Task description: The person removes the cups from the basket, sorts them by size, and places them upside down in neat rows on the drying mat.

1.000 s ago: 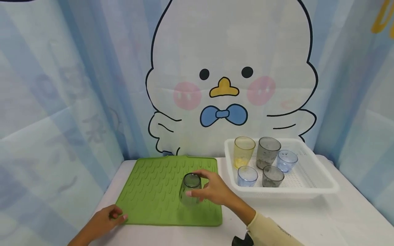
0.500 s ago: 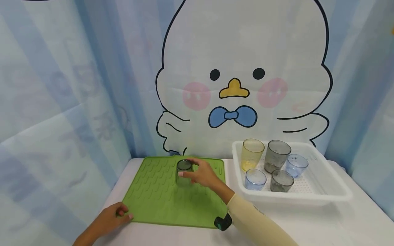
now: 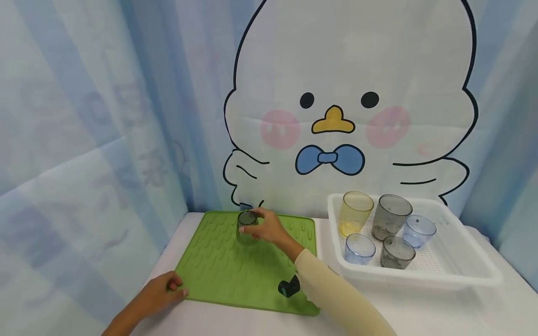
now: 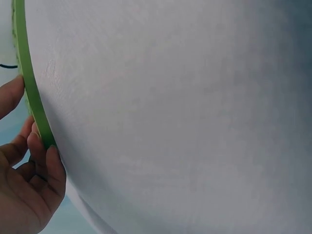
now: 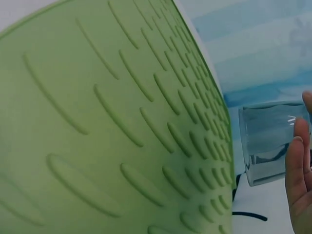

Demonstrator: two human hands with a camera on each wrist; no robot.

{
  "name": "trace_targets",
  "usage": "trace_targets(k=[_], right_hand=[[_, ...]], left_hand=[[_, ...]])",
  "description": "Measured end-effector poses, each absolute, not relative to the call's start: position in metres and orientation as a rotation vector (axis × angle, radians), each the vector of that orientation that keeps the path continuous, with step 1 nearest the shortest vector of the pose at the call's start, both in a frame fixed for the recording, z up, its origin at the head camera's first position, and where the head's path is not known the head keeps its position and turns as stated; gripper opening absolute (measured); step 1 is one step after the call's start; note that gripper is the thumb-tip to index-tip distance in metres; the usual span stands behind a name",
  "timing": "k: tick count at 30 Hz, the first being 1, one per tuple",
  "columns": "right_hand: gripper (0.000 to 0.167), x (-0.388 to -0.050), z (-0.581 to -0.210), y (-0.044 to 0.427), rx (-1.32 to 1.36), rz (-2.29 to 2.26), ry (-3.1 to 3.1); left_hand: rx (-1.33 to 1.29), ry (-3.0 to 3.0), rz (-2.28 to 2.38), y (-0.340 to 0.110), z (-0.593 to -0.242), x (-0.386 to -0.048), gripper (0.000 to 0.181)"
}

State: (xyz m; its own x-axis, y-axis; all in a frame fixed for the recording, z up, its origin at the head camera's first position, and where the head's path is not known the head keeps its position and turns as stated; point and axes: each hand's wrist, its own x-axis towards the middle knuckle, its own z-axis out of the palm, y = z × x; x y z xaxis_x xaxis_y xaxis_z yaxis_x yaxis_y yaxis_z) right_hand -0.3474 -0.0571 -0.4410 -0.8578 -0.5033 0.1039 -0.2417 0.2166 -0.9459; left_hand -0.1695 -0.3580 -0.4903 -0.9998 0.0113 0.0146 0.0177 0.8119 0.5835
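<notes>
In the head view my right hand (image 3: 266, 228) holds a small grey-tinted glass (image 3: 247, 218) over the back part of the green drying mat (image 3: 252, 275). The thumb and fingers are on the sides of the glass, which looks upside down; whether its lower rim touches the mat I cannot tell. The right wrist view shows the clear wall of the glass (image 5: 270, 141) beside the fingertips (image 5: 296, 151). At the mat's front left corner, my left hand (image 3: 157, 294) rests with loosely bent fingers touching the edge. Its wrist view shows fingertips (image 4: 53, 158) against the mat edge (image 4: 34, 92).
A white plastic tray (image 3: 466, 273) at the right holds a yellow glass (image 3: 356, 214), a tall grey glass (image 3: 391, 217), a short grey glass (image 3: 397, 253) and two blue glasses (image 3: 359, 249). A curtain (image 3: 336, 46) with a cartoon bird hangs behind the white table (image 3: 403, 308).
My right hand has carried the grey glass away from me and leftward over the mat, to near its back edge. The left hand has stayed at the mat's corner. The head view has shifted left.
</notes>
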Motion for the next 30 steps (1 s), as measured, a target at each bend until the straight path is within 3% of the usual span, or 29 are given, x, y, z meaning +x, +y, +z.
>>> trace_targets(k=[30], right_hand=[[0.070,-0.393,-0.466,-0.133,-0.631,-1.846,2.103]], left_hand=[[0.045,-3.003,-1.022,-0.357,-0.486,-0.168,0.030]])
